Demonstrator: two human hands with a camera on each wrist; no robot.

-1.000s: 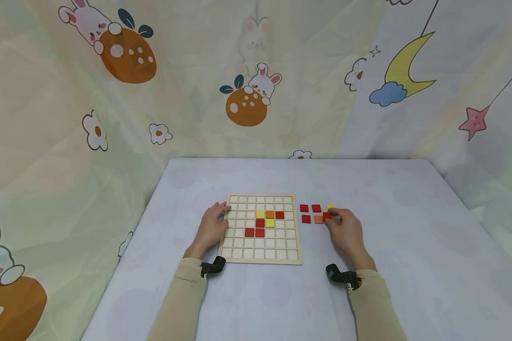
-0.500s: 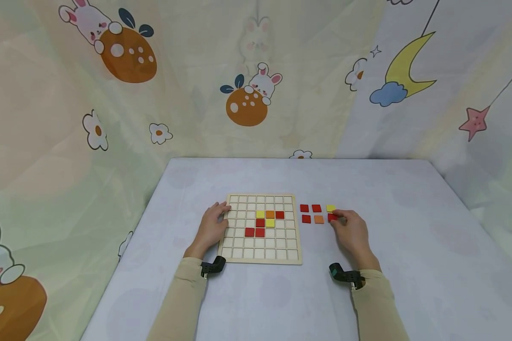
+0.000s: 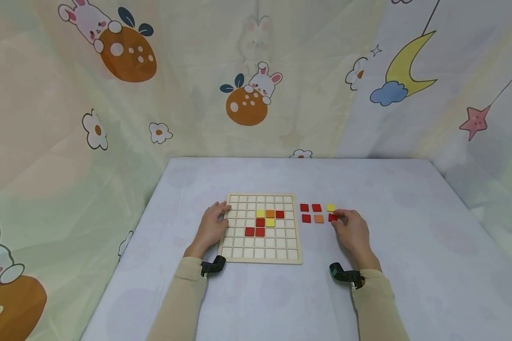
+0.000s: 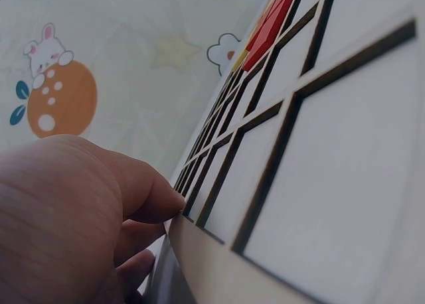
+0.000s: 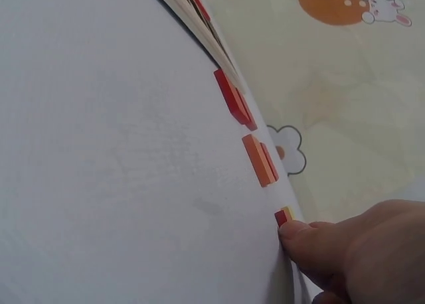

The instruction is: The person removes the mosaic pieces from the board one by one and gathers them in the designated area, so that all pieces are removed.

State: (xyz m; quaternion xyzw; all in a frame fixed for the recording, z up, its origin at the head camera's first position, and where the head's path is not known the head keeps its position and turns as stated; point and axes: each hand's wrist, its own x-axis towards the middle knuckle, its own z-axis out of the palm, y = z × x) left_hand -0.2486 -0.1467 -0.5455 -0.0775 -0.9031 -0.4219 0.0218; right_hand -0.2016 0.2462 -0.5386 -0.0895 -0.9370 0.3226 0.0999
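Observation:
A light wooden grid board (image 3: 239,255) lies on the table, with several red, orange and yellow square tiles in its cells. My left hand (image 3: 212,227) holds the board's left edge; in the left wrist view a fingertip meets the rim and other fingers curl beside it. To the right of the board my right hand (image 3: 353,233) pinches a red tile (image 3: 332,217) between thumb and fingers, at the right end of the nearer row of loose tiles. Just behind it lies a yellow tile (image 3: 330,207). Beside it on the left is an orange tile (image 3: 319,219).
Three more red tiles lie between the board and the orange tile, among them the near-left red tile (image 3: 306,218). A pale cloth covers the table (image 3: 273,303). A printed curtain (image 3: 187,85) hangs behind and at the sides.
My right hand has slid the red tile a little to the right, off the orange tile's edge, and has then stayed nearly still. The left hand and the board have not moved.

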